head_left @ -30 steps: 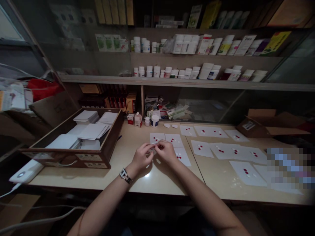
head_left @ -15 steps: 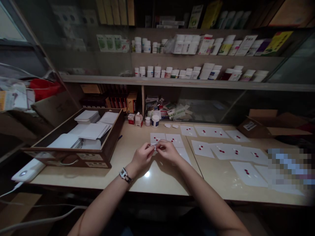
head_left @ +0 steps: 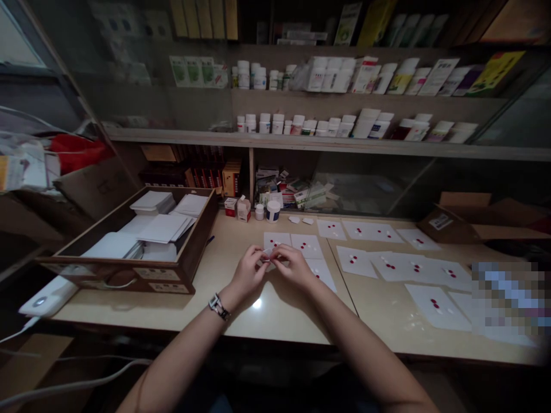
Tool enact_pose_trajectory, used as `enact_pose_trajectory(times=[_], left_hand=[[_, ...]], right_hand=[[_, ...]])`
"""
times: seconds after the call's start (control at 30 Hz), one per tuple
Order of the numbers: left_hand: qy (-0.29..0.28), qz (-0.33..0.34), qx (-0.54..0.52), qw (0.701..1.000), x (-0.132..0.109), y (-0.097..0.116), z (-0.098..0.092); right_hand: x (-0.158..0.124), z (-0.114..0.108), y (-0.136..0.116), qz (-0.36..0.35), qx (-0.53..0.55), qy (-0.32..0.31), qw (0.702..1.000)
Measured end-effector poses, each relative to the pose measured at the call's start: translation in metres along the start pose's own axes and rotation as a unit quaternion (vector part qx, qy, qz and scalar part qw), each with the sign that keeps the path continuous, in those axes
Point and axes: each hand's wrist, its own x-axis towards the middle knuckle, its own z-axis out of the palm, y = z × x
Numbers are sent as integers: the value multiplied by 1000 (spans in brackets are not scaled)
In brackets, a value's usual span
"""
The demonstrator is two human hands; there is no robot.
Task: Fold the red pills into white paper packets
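My left hand [head_left: 251,271] and my right hand [head_left: 292,266] meet over the counter [head_left: 241,304], fingertips pinched together on a small folded white paper [head_left: 269,256]. A watch sits on my left wrist. Just beyond my fingers lie square white papers [head_left: 305,245] carrying red and white pills. More such papers [head_left: 390,265] spread to the right across the counter.
A wooden drawer [head_left: 185,252] holding stacks of white paper stands at the left. Small bottles and boxes [head_left: 258,210] sit at the counter's back. Shelves of medicine bottles [head_left: 327,123] rise behind. A cardboard box [head_left: 456,223] is at the right, a white device [head_left: 47,295] at the near left.
Both hands have stayed together over the same spot, shifting slightly away from me while working the small paper between the fingertips.
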Motion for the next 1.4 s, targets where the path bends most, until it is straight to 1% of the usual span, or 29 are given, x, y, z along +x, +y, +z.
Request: enact_pose_trajectory(times=[0.17,0.3,0.37,0.43,0.53,0.6,0.7,0.8,0.87,0.93,1.03,1.1,1.2,1.3,1.4], left_hand=[[-14,14,2,1000,1,3,-2],[-26,8,-14,1000,1,6,-3],[-8,-30,-52,998,0,6,-1],[24,-99,-118,988,1,6,1],[54,-209,-233,948,5,6,1],[46,-260,-282,922,9,5,0],[18,-303,-316,899,13,2,-2],[5,-355,-309,882,13,-3,-1],[-2,-379,-296,877,11,-7,0],[-5,-375,-296,878,10,-10,1],[9,-363,-308,879,10,-12,-1],[12,-357,-315,879,11,-12,-2],[-5,-335,-323,885,12,-9,-4],[-8,-324,-323,889,12,-7,-2],[2,-330,-332,884,12,-7,0]], right_hand=[[-1,1,0,55,37,9,998],[-2,4,-1,72,49,9,996],[-2,6,-2,90,63,22,994],[-2,10,-1,113,87,45,989],[-2,16,7,157,131,62,977],[-1,20,13,194,161,44,967],[0,21,19,238,201,25,950],[3,20,20,263,230,44,936],[4,19,20,275,241,53,929],[4,19,20,286,247,59,924],[4,21,19,293,259,62,918],[3,22,18,289,262,45,920],[2,23,17,290,258,8,921],[2,23,15,310,270,16,911],[2,23,13,325,266,23,907]])
